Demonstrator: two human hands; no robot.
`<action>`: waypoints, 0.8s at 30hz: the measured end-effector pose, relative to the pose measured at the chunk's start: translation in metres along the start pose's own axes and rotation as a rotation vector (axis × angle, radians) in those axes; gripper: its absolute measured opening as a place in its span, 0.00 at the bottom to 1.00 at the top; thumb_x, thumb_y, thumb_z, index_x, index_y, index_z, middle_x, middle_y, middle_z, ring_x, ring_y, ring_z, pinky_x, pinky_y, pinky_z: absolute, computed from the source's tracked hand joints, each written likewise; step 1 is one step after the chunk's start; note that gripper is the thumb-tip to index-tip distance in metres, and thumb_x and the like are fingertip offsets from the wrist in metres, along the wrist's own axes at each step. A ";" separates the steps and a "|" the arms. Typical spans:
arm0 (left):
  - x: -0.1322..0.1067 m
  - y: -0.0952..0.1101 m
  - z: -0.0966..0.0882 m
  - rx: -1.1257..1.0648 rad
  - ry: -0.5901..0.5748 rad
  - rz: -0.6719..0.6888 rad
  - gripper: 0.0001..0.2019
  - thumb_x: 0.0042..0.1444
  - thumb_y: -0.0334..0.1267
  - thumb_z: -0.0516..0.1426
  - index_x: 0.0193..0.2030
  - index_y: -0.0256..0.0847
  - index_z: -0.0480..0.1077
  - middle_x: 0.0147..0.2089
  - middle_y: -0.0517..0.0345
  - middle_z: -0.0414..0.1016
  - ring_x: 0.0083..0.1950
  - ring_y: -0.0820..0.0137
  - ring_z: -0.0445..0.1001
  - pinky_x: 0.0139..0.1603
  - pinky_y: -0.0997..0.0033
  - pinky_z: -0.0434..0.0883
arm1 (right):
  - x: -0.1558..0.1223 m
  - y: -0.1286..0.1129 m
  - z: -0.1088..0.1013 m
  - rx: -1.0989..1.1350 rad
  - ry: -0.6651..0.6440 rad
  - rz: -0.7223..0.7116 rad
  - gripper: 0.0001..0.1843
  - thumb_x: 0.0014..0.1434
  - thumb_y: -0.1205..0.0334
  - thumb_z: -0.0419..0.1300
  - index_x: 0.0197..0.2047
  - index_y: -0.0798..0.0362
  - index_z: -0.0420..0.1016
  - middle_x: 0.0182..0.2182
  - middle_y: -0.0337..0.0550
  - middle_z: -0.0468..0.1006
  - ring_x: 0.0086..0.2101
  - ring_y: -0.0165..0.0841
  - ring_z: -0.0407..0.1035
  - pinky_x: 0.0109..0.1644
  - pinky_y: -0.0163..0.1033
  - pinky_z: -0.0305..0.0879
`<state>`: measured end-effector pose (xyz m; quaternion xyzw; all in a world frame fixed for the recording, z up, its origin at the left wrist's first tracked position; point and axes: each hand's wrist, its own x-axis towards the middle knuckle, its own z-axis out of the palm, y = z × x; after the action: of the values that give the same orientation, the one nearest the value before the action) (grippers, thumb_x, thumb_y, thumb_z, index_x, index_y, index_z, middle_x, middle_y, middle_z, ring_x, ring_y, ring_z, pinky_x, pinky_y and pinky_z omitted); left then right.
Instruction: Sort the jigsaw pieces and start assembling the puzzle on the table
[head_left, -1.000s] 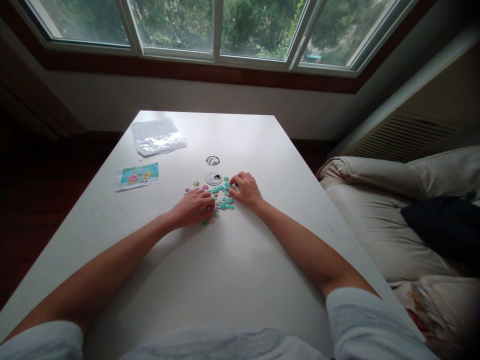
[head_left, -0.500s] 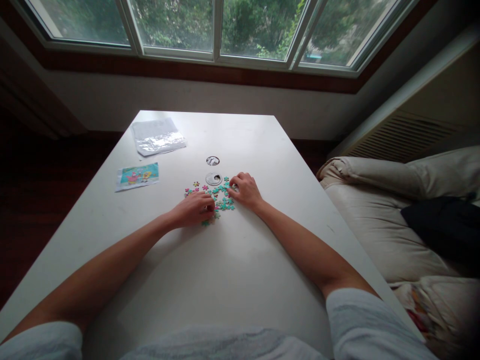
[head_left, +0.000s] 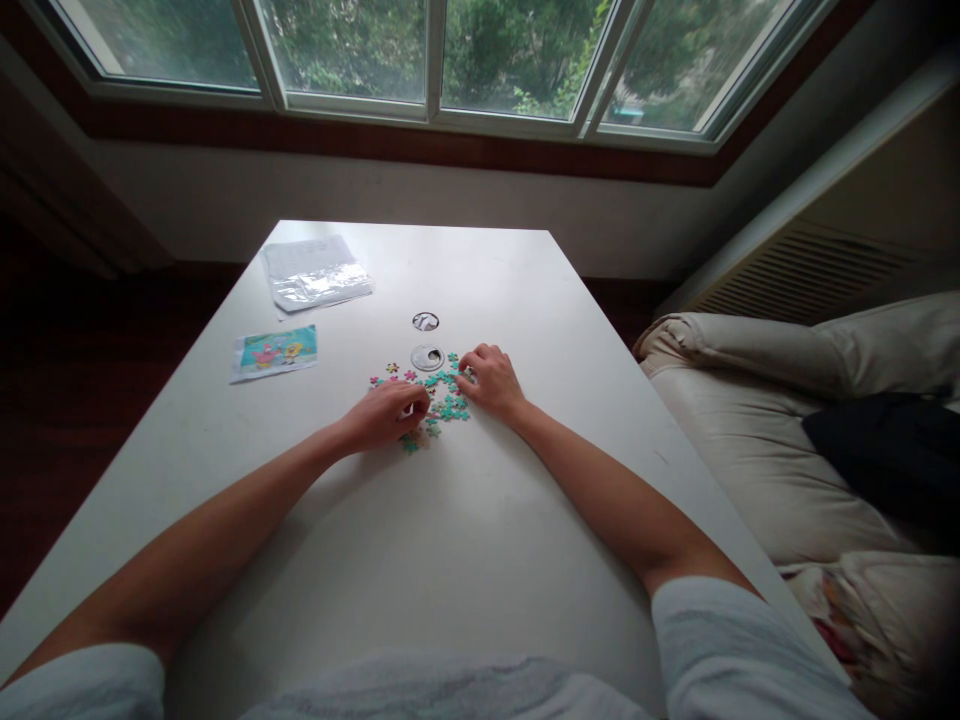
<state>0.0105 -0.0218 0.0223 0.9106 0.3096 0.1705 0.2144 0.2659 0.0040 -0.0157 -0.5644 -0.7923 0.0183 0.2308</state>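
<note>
Puzzle pcs [head_left: 452, 408] btwn L+R fingers [head_left: 411, 391]

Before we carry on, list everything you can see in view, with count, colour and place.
Puzzle pieces: many, uncountable here, mostly teal with some pink, between and around the hands
Picture sheet: one, teal with coloured figures, table's left side
Plastic sleeve: one, clear over whitish contents, far left of table
Round fittings: two, greyish, beyond the pieces
Table: one, white, centre
Window: one, pale frame, ahead
Sofa: one, cream, right
Dark cloth: one, blackish, on the sofa
Slatted panel: one, beige-grey, behind the sofa
Floor: one, dark reddish, left
Sleeves: two, light grey, bottom corners
Left hand: one, bare, at the pieces
Right hand: one, bare, at the pieces
</note>
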 end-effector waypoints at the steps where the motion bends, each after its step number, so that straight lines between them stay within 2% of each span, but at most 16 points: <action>1: 0.000 0.000 0.000 0.002 0.003 -0.001 0.04 0.61 0.32 0.53 0.37 0.42 0.68 0.33 0.59 0.73 0.36 0.69 0.70 0.41 0.69 0.65 | 0.000 0.000 0.000 0.000 0.001 -0.002 0.07 0.61 0.57 0.63 0.42 0.49 0.77 0.42 0.47 0.73 0.46 0.43 0.64 0.51 0.46 0.59; 6: 0.000 -0.004 -0.002 0.054 0.054 -0.043 0.03 0.58 0.32 0.54 0.36 0.43 0.68 0.34 0.59 0.73 0.36 0.67 0.70 0.40 0.67 0.65 | 0.000 0.000 0.000 0.009 0.000 0.008 0.08 0.61 0.57 0.63 0.42 0.49 0.77 0.42 0.47 0.73 0.47 0.43 0.64 0.51 0.46 0.59; 9: 0.000 -0.012 -0.003 0.073 0.124 -0.111 0.03 0.55 0.31 0.55 0.36 0.43 0.68 0.34 0.59 0.73 0.37 0.66 0.70 0.40 0.66 0.66 | 0.000 0.001 0.000 0.028 -0.008 0.003 0.08 0.62 0.57 0.63 0.42 0.49 0.77 0.42 0.47 0.74 0.47 0.43 0.64 0.52 0.47 0.59; 13: -0.001 -0.030 -0.006 0.130 0.251 -0.246 0.02 0.54 0.34 0.56 0.35 0.44 0.68 0.35 0.57 0.74 0.39 0.63 0.70 0.40 0.64 0.66 | 0.000 0.000 -0.002 0.044 -0.013 -0.016 0.07 0.62 0.57 0.62 0.42 0.49 0.77 0.42 0.47 0.74 0.46 0.43 0.64 0.53 0.47 0.59; 19: -0.007 -0.062 -0.013 0.253 0.401 -0.371 0.01 0.57 0.35 0.56 0.36 0.44 0.68 0.37 0.56 0.75 0.41 0.61 0.70 0.43 0.61 0.66 | -0.001 -0.002 -0.003 0.065 -0.016 -0.025 0.07 0.63 0.57 0.61 0.42 0.49 0.78 0.43 0.47 0.74 0.46 0.42 0.64 0.53 0.47 0.59; 24: -0.010 -0.078 -0.015 0.312 0.421 -0.451 0.02 0.58 0.36 0.56 0.36 0.44 0.69 0.37 0.55 0.76 0.42 0.60 0.70 0.44 0.60 0.66 | -0.001 -0.004 -0.004 0.077 -0.020 -0.059 0.07 0.64 0.57 0.61 0.41 0.49 0.78 0.43 0.47 0.75 0.47 0.42 0.65 0.53 0.46 0.59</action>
<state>-0.0420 0.0321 -0.0055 0.7857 0.5630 0.2537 0.0362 0.2641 0.0004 -0.0113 -0.5314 -0.8096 0.0478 0.2448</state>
